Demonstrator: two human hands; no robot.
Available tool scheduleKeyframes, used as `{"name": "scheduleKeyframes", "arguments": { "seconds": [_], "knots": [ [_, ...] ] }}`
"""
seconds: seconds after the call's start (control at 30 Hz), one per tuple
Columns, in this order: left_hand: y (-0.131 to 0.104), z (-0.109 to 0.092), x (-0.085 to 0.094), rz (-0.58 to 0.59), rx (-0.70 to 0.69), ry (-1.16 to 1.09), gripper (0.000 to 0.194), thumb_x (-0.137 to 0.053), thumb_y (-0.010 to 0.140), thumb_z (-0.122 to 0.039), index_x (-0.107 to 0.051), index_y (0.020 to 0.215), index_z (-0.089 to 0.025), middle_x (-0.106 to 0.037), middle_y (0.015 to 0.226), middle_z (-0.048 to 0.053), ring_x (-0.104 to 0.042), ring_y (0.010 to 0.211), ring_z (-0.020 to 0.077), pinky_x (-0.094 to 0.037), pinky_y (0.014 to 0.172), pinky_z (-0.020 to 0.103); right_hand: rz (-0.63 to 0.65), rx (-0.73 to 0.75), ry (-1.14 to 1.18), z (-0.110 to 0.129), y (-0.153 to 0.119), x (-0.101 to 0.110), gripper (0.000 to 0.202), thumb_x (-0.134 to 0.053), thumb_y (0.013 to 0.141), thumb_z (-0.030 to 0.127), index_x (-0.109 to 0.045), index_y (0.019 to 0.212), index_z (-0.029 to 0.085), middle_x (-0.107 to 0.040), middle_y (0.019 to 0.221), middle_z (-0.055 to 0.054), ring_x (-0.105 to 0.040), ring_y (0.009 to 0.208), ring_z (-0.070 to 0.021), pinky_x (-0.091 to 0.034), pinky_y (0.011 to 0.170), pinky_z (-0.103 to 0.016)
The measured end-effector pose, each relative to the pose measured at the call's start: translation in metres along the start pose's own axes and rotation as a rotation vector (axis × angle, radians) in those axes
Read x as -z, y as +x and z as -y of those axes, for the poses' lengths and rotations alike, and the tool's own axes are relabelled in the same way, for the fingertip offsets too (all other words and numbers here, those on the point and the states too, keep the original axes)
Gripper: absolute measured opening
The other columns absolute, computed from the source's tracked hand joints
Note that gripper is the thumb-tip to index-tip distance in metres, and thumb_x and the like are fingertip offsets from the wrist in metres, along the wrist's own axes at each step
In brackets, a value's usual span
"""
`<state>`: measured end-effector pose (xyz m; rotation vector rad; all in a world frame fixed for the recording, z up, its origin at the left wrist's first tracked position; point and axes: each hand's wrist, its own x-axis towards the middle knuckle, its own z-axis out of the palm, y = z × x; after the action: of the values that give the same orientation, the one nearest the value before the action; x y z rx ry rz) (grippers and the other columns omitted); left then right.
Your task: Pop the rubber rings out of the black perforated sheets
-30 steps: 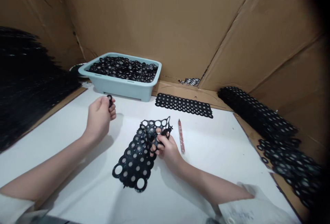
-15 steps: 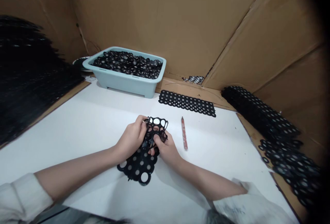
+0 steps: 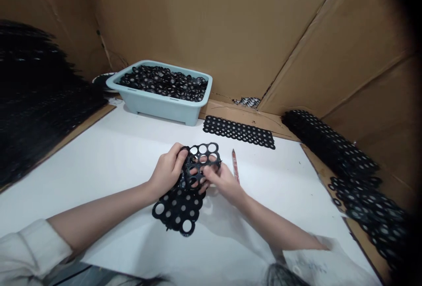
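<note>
A black perforated sheet, made of joined rings, is held above the white tabletop and bent over at its upper end. My left hand is closed on its upper left edge, thumb on top. On the right side, my right hand grips the bent part, with the thumb in front and fingers visible through the holes behind. Two larger rings stick out at the lower end of the sheet. A reddish pencil-like tool lies just beyond my right hand, its lower end partly hidden by the hand.
A light blue tub full of black rings stands at the back. Near it lies a flat perforated strip. Stacked strips and loose ring pieces sit at the right; a tall black stack rises at the left.
The upper part of the sheet has opened out wider and flatter between my hands. My right hand has shifted slightly right, now covering the lower end of the pencil-like tool.
</note>
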<state>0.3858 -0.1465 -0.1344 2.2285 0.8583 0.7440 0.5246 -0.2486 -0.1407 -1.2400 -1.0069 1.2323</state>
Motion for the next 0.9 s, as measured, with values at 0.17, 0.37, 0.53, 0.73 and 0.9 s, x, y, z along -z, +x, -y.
{"name": "scheduleKeyframes", "arguments": {
  "seconds": [0.17,0.37,0.53,0.73,0.9],
  "knots": [
    [-0.003,-0.001,0.001,0.083,-0.104,0.099,0.019,-0.03,0.087,-0.034,-0.043,0.086,-0.02,-0.054,0.066,-0.002,-0.054,0.06,0.0135,-0.038,0.057,0.023,-0.14,0.177,-0.351,0.048,-0.007,0.031,0.052,-0.04,0.075,0.061,-0.051,0.099,0.017,-0.055,0.106,-0.011,-0.055,0.091,-0.0195,-0.044,0.076,-0.034],
    [-0.012,-0.014,0.007,0.284,-0.118,0.055,0.018,-0.028,0.087,-0.031,-0.042,0.088,-0.021,-0.057,0.073,-0.001,-0.056,0.064,0.0142,-0.039,0.059,0.024,0.163,0.025,-0.9,0.047,0.001,0.0,0.041,-0.067,0.059,0.047,-0.05,0.081,0.016,-0.055,0.072,-0.001,-0.05,0.066,-0.0157,-0.036,0.056,-0.025],
    [-0.003,-0.027,0.025,0.238,0.0,-0.238,0.023,-0.031,0.086,-0.035,-0.041,0.071,-0.019,-0.045,0.058,-0.004,-0.045,0.052,0.0096,-0.035,0.05,0.021,0.4,-0.003,-0.636,0.05,0.017,-0.009,0.02,-0.05,0.076,0.028,-0.04,0.063,0.016,-0.038,0.054,0.006,-0.035,0.05,-0.0065,-0.029,0.048,-0.02],
    [0.041,-0.045,0.107,0.024,0.162,-0.551,0.023,-0.042,0.081,-0.035,-0.045,0.071,-0.015,-0.031,0.048,-0.007,-0.026,0.037,0.0035,-0.019,0.033,0.014,0.336,-0.028,-0.213,0.102,-0.005,0.007,0.014,-0.051,0.078,0.028,-0.042,0.078,0.018,-0.045,0.052,0.007,-0.036,0.036,-0.0043,-0.026,0.034,-0.016],
    [0.054,-0.049,0.189,-0.215,0.043,-0.46,0.019,-0.041,0.082,-0.026,-0.05,0.074,-0.011,-0.031,0.048,-0.005,-0.029,0.037,0.0023,-0.02,0.033,0.011,-0.008,0.324,0.024,0.11,-0.023,0.036,0.024,-0.065,0.066,0.032,-0.051,0.079,0.018,-0.054,0.066,0.001,-0.053,0.055,-0.0103,-0.043,0.049,-0.021]
  ]
}}
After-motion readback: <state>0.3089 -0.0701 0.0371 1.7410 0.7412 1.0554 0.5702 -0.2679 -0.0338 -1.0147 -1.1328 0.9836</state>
